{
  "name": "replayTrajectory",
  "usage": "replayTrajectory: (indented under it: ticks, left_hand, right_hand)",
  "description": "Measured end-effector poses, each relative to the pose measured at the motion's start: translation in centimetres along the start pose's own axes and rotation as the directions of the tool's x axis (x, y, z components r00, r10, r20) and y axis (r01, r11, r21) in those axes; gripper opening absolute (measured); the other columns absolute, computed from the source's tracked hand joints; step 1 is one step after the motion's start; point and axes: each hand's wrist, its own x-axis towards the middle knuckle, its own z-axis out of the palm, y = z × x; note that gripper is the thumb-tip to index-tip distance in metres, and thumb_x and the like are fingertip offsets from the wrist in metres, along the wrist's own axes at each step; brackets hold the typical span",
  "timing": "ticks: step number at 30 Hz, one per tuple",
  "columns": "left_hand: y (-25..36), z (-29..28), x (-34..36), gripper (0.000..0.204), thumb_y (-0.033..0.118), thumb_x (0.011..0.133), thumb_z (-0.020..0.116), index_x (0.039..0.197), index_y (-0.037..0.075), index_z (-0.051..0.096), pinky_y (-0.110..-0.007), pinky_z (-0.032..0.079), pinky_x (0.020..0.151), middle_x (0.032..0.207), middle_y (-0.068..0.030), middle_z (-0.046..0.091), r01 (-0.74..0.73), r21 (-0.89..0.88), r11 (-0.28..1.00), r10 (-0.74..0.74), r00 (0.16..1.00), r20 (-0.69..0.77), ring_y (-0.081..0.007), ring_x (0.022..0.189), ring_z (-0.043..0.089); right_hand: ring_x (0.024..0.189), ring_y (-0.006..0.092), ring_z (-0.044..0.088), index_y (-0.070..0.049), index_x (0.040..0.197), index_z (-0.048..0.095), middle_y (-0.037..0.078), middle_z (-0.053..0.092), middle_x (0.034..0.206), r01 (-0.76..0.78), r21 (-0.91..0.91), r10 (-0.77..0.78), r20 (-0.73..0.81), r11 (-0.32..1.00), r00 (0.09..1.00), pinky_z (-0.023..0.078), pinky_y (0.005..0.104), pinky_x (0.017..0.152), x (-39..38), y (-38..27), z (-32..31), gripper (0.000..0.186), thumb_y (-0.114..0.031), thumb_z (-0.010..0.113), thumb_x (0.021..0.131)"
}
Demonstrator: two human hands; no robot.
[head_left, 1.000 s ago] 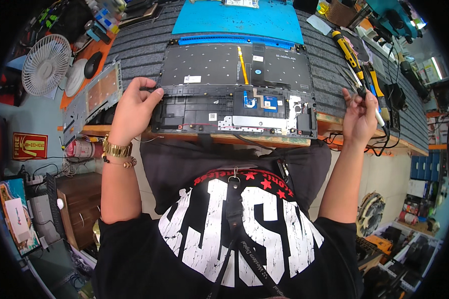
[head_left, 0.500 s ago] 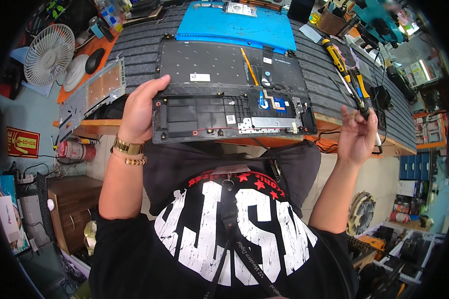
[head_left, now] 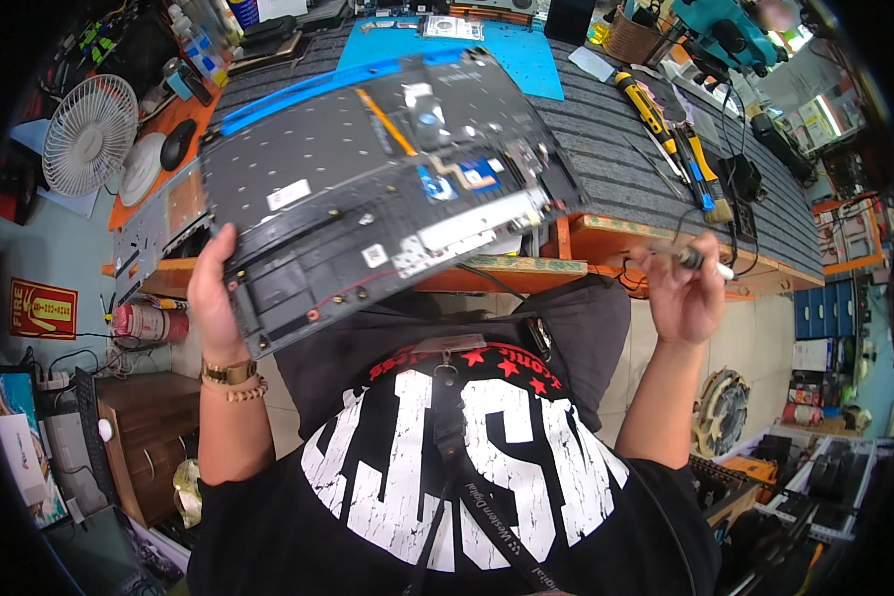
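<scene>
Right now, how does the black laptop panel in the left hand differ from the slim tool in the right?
Size: the laptop panel is broad and flat; the tool is small and slim.
Colour: the panel is mostly black with an orange strip; the tool shows dark and white parts.
Shared: both are held in one hand and look somewhat blurred.

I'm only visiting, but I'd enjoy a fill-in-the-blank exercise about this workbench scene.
The left grip holds a dark laptop panel with a ____ strip along its far edge.
The slim tool in the right grip is ____ (touching / apart from) the laptop panel.
The desk fan is ____ in colour.

Missing words: blue; apart from; white.
</scene>
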Motion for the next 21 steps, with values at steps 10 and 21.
replayTrajectory:
  ticks: [10,21]
  left_hand:
    - [1.4,-6.0,-1.6,0.049,0.034,0.121,0.048,0.141,-0.007,0.066,-0.045,0.066,0.101,0.138,-0.0245,0.077,-0.125,-0.081,0.989,0.123,0.992,-0.024,-0.0336,0.116,0.080]
    - [1.9,-5.9,-0.8,0.042,0.029,0.120,0.051,0.144,-0.003,0.064,-0.051,0.064,0.107,0.139,-0.0235,0.075,-0.174,-0.090,0.981,0.173,0.985,-0.017,-0.0352,0.122,0.078]
  right_hand:
    - [0.093,0.0161,0.071,-0.013,0.120,0.065,0.000,0.070,0.090,-0.323,0.321,0.332,0.028,0.890,0.943,0.036,0.0844,0.124,-8.5,3.3,0.0,0.016,-0.028,0.062,0.116]
    - [0.102,0.0234,0.070,-0.019,0.124,0.071,0.001,0.069,0.090,-0.207,0.428,0.317,-0.203,0.880,0.926,0.040,0.0750,0.125,-12.7,10.4,-0.7,0.019,-0.032,0.062,0.116]
